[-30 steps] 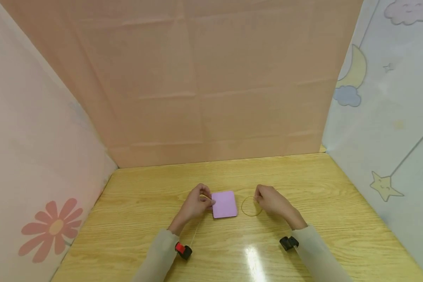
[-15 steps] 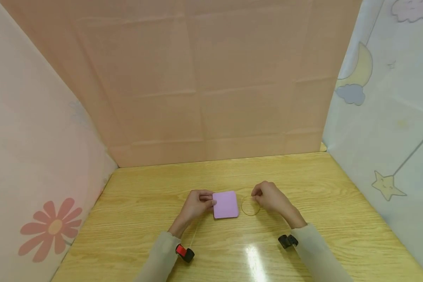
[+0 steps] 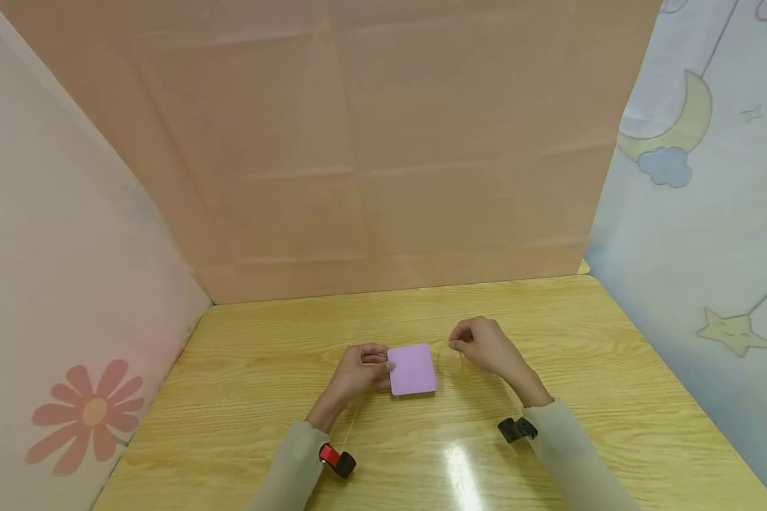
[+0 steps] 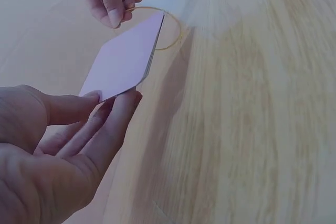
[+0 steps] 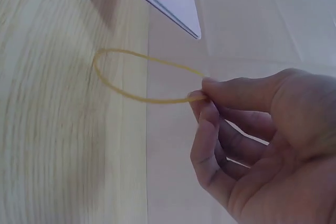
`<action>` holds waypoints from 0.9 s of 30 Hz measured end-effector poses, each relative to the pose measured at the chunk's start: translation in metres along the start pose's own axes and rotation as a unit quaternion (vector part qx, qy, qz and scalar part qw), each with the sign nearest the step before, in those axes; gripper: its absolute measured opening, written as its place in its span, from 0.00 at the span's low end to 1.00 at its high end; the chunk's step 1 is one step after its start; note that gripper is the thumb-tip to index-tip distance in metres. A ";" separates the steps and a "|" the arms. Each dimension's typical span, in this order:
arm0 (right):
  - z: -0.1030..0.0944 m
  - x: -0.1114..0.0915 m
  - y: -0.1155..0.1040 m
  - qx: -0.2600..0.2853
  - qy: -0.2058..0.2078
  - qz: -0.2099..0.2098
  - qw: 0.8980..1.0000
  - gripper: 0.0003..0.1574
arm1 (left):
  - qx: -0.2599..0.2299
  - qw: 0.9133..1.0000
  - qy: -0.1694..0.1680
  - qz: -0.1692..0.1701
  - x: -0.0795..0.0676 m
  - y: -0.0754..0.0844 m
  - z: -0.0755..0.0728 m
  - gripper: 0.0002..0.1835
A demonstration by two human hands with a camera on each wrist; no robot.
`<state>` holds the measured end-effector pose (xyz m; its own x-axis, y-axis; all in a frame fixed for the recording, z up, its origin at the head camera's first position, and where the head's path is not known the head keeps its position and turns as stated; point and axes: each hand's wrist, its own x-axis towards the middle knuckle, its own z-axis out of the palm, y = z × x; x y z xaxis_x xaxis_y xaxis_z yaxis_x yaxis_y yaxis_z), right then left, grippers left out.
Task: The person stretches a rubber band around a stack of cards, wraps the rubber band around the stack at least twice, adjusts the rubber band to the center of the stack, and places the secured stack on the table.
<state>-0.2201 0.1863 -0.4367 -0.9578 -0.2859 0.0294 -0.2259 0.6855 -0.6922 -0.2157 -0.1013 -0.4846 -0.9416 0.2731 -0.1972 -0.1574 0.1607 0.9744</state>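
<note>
Between fingers and thumb of the left hand (image 3: 351, 372), gripping by one edge a lilac, round-cornered, card-like square (image 3: 412, 369), tilted above the pale wooden table (image 3: 281, 333). With the right hand (image 3: 488, 349), pinching a thin yellow elastic-looking loop (image 5: 147, 100), hanging just beside the square, seemingly apart. Probably lining loop up with square; next, likely needing a steady left pinch and a wider-spread loop.

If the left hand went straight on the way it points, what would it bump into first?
Likely the yellow band in the right hand, met by the purple square the left hand holds; depth is unclear.
</note>
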 end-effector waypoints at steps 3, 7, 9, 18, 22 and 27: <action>0.000 0.002 -0.001 0.001 0.008 0.000 1.000 0.08 | -0.002 1.000 -0.009 0.000 0.000 0.001 0.001 0.16; -0.001 0.004 -0.004 0.037 0.015 0.006 0.999 0.08 | -0.009 1.000 -0.021 0.001 0.000 0.002 0.002 0.15; -0.001 0.005 -0.006 0.068 0.015 0.010 0.997 0.09 | -0.014 1.000 -0.025 0.002 0.001 0.002 0.003 0.15; 0.002 0.008 -0.013 0.129 0.003 0.023 0.991 0.13 | -0.022 0.999 -0.024 -0.006 0.003 0.001 0.005 0.15; 0.004 0.009 -0.016 0.126 0.000 0.012 0.992 0.11 | -0.025 0.999 -0.023 -0.007 0.003 0.003 0.007 0.14; 0.006 0.009 -0.017 0.122 -0.006 0.002 0.992 0.09 | -0.030 0.999 -0.020 -0.004 0.004 0.004 0.008 0.14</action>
<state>-0.2240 0.1684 -0.4291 -0.9560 -0.2927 0.0187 -0.1709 0.5041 -0.8465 -0.2177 -0.0924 -0.4818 -0.9275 0.3102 -0.2086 -0.1844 0.1058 0.9771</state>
